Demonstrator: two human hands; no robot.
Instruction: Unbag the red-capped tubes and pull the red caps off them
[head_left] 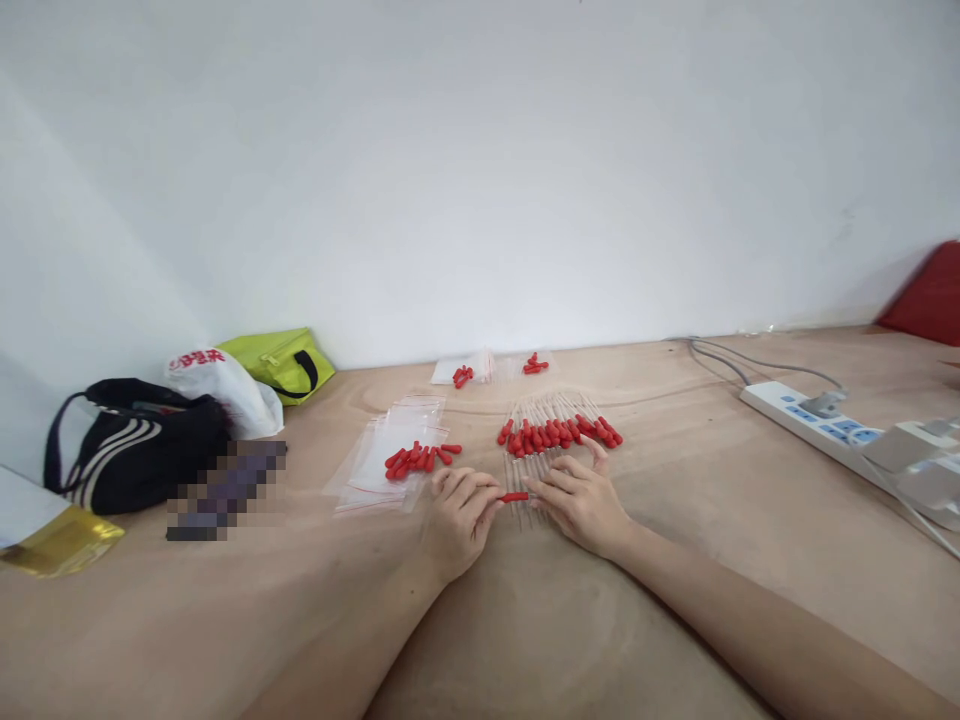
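Observation:
Between my hands lies a red rubber bulb (514, 497), its open end toward the right. My left hand (463, 515) pinches its left end. My right hand (581, 500) has its fingers closed at the bulb's right end, around what looks like a thin glass tube, mostly hidden. Bare glass tubes (517, 470) lie side by side just under and behind my fingertips. Beyond them is a row of glass droppers (555, 432) with red bulbs facing me. Loose red bulbs (420, 458) sit on clear zip bags (386, 465) to the left of the tubes.
Two small groups of red bulbs (463, 376) rest on bags near the wall. At left are a black bag (150, 450), a white plastic bag (225, 390), a lime-green bag (289, 360) and a blurred dark object (225, 490). A power strip (817, 425) with cables stands at right.

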